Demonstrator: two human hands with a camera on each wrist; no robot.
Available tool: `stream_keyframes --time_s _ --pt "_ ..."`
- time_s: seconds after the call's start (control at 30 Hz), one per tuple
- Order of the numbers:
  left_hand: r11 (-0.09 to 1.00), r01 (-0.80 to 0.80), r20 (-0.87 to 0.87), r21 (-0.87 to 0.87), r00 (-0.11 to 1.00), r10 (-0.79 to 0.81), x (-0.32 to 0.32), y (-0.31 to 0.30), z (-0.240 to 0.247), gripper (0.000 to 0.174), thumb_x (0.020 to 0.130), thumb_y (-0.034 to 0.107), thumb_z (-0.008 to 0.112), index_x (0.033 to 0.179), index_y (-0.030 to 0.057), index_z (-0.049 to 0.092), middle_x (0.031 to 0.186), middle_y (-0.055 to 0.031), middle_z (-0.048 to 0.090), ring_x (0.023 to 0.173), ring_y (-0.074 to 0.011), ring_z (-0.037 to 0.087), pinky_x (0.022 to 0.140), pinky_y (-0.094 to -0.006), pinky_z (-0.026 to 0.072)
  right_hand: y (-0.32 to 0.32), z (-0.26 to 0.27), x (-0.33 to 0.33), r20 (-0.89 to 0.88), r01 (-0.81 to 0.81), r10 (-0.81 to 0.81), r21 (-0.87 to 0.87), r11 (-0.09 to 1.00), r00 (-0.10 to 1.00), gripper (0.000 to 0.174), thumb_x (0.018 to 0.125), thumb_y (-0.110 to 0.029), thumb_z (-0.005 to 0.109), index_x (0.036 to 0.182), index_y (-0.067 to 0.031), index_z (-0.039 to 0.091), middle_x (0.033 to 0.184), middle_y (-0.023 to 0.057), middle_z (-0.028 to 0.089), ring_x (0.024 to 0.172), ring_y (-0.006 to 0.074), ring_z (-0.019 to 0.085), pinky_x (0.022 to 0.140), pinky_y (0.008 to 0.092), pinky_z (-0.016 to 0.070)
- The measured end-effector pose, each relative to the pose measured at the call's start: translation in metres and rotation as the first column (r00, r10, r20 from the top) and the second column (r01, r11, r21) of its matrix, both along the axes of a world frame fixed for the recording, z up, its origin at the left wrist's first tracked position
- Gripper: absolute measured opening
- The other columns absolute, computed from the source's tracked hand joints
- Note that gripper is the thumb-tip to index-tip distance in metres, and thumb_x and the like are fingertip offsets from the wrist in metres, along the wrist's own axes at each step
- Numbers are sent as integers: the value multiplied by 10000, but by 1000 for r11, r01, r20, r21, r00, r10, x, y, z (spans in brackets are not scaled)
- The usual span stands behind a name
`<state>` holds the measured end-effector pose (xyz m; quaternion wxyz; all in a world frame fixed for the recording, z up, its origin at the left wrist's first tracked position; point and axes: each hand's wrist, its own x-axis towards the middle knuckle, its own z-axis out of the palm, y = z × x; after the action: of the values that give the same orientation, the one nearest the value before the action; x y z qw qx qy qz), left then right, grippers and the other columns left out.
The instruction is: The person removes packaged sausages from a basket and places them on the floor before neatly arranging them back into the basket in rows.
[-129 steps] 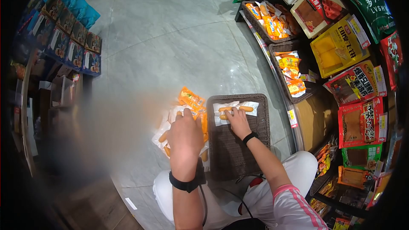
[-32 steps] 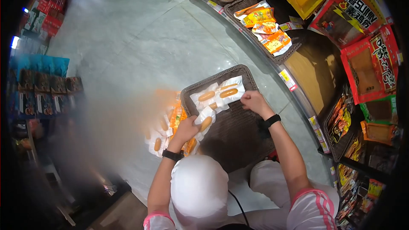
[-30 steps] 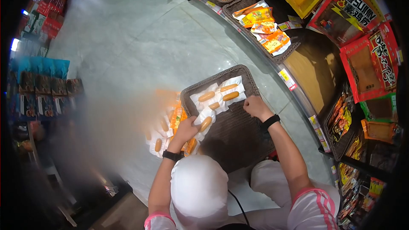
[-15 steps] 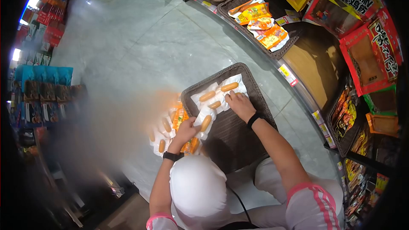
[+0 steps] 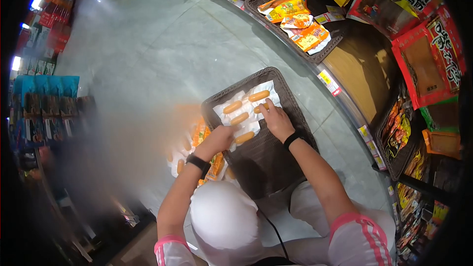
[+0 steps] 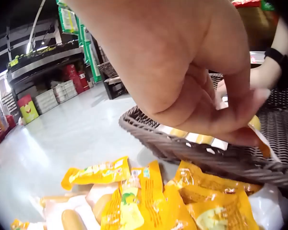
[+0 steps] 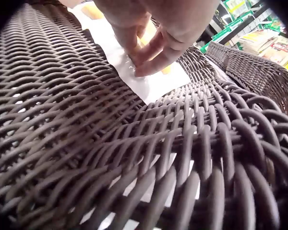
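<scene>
A brown wicker basket [image 5: 268, 165] stands on the floor before the person's knees. Several sausages in white-backed clear packs [image 5: 240, 118] lie in its far part. At the basket's left side, my left hand [image 5: 219, 140] pinches a sausage pack [image 5: 245, 137] between thumb and fingers; the left wrist view shows the pack's edge under the fingertips. My right hand [image 5: 279, 122], inside the basket, pinches another sausage pack [image 7: 120, 62] by the right wall, its fingers partly hiding the sausage. Left of the basket lies a pile of orange and white sausage packs [image 6: 134, 201].
To the right runs a curved shelf with price tags [image 5: 329, 83], wicker baskets of orange packs [image 5: 310, 37] and hanging snack bags [image 5: 428, 64]. Boxed goods [image 5: 47, 111] line the left side. A blurred patch covers the left middle of the head view.
Earlier the left hand was over the pile; now it has come to the basket with a pack, which has moved further in. The right hand has moved from the basket's right edge onto a pack.
</scene>
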<state>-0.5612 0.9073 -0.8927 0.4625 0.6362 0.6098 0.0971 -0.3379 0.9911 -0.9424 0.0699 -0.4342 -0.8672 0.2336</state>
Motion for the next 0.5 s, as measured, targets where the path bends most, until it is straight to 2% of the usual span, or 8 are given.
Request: stream_keyframes --time_s 0.03,0.07,0.13,0.23,0.33,0.37,0.47,0.5 --pt "992 3 -27 130 1000 0 -2 -4 -30 297 788 88 618 1066 -13 606 783 -206 628 764 -355 628 706 -397 509 -4 0 0 -47 -13 17 100 995 999 283 823 -48 513 1104 -65 530 1133 150 496 890 307 556 820 398 464" --pt "967 11 -55 256 998 3 -1 -4 -36 289 790 94 621 1055 -21 606 788 -211 629 773 -362 626 715 -402 510 -9 1 -1 -92 -20 39 198 980 995 242 812 -59 525 1054 -54 540 1091 140 504 863 303 548 809 396 462" --pt "973 4 -155 229 987 33 2 -3 -29 241 800 107 621 1003 -21 600 798 -215 619 783 -367 618 714 -414 505 -19 3 -3 -145 -62 113 317 946 983 208 796 -84 550 999 -40 555 1049 130 515 833 297 539 798 394 459" --pt "955 19 -235 296 970 53 4 -5 -20 187 812 123 620 936 -11 579 813 -205 601 785 -365 607 706 -427 499 -39 5 -9 -162 -170 239 355 919 957 262 779 -149 597 1024 -57 574 1071 130 526 861 289 538 817 396 455" --pt "912 45 -268 408 961 72 -3 -7 -7 160 823 127 614 916 8 561 819 -182 586 777 -354 601 683 -430 495 -52 4 -15 -163 -206 257 274 939 953 290 785 -150 594 1068 -87 579 1090 142 517 900 302 533 835 399 456" --pt "895 55 -277 443 958 79 -7 -8 -1 153 827 127 611 916 14 557 819 -174 581 774 -350 599 674 -430 494 -55 0 -16 -132 -230 267 241 943 955 318 811 -134 567 1128 -114 570 1142 158 504 960 322 528 875 419 453" --pt "907 -48 -359 419 908 214 -27 -19 19 140 835 133 610 913 29 557 817 -159 598 766 -335 607 659 -417 493 -55 -4 -15 2 -323 342 337 884 940 338 839 -107 522 1175 -114 551 1187 171 489 1007 341 520 911 437 444" --pt "853 -115 -292 508 909 297 -34 -26 23 133 838 144 618 902 45 555 776 -146 610 723 -335 611 622 -419 490 -55 -5 -16 9 -336 352 319 886 936 352 844 -102 512 1193 -120 545 1195 172 488 1027 342 515 919 443 440"
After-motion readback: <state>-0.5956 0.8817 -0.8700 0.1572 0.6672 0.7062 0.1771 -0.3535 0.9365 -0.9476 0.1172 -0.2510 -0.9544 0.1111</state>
